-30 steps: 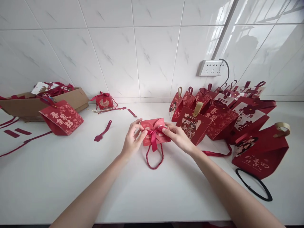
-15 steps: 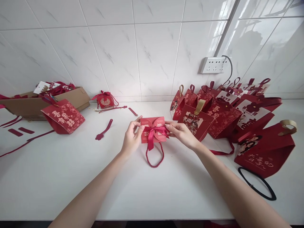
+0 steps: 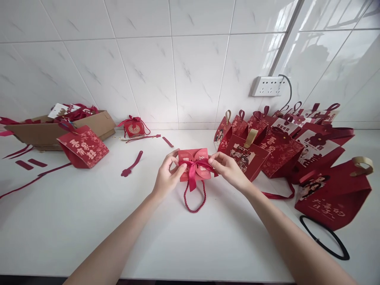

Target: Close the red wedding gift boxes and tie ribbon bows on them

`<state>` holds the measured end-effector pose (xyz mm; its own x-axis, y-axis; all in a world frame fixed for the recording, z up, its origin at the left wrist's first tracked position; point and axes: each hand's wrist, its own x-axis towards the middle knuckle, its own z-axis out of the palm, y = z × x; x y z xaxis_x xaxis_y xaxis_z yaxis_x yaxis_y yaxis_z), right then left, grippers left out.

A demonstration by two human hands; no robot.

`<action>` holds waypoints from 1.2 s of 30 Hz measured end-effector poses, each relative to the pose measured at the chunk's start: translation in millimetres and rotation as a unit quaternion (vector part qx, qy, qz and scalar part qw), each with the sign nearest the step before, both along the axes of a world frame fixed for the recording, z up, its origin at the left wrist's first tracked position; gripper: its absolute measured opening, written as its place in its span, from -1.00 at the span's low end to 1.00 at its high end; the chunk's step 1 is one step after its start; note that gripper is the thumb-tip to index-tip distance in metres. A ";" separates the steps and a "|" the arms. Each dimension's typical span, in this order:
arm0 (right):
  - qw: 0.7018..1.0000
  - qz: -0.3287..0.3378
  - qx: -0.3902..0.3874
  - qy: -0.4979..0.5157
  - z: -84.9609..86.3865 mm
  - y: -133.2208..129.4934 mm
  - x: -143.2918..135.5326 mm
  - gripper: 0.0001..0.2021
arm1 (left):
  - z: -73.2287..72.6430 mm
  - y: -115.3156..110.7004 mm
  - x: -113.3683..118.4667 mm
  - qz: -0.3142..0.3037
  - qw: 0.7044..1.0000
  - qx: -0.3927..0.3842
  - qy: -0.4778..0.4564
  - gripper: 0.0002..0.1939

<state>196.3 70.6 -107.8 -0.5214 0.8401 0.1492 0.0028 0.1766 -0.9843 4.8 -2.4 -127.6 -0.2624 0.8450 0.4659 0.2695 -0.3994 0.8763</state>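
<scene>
A small red gift box [image 3: 184,177] with gold characters and curved flaps sits in front of me on the white tabletop. Across its top is a dark red ribbon [image 3: 192,180] tied in a bow, one tail hanging over the near edge. My left hand [image 3: 168,176] is closed at the box's left side, its thumb and fingertips pinching the bow's left loop. On the other side my right hand [image 3: 228,168] pinches the right loop between thumb and forefinger. A twisted red cord handle [image 3: 204,201] curves toward me from the box. Some fingertips are hidden behind the box.
Several red gift bags [image 3: 279,152] crowd the right side, near a black ring-shaped band [image 3: 335,237]. At left are a cardboard box [image 3: 38,136] of ribbons, another red bag [image 3: 84,148] and a flower-ended strip [image 3: 132,164]. A small red box [image 3: 133,127] stands by the wall.
The whole view has shifted slightly. Both hands stay pinched on the bow, with the right fingertips a little farther out from the box's edge.
</scene>
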 end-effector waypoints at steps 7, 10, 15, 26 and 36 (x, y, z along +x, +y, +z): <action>0.999 0.002 0.035 -0.021 1.8 -1.3 1.2 -0.61 | 3.8 -2.8 2.9 0.005 1.000 -0.001 -0.004 -0.77; 0.999 0.006 0.046 -0.025 2.3 -1.6 1.4 -0.61 | 4.3 -2.8 3.8 0.025 1.000 -0.004 0.005 -0.76; 0.998 0.050 0.036 -0.030 2.6 -2.4 2.4 -0.60 | 4.3 -2.4 2.4 0.045 0.999 -0.007 0.018 -0.77; 0.997 0.070 0.013 -0.006 -4.6 4.7 3.1 -0.58 | 1.3 -1.5 1.2 0.045 0.998 -0.002 0.045 -0.75; 0.998 0.055 -0.005 -0.006 -3.5 2.9 0.4 -0.55 | 0.4 -4.0 5.7 0.085 0.994 -0.005 0.063 -0.80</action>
<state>196.7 73.6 -111.2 -0.6127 0.7786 0.1355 -0.0052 0.1675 -0.9859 10.4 -6.4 -127.2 -0.3419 0.7980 0.4962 0.4405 -0.3303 0.8348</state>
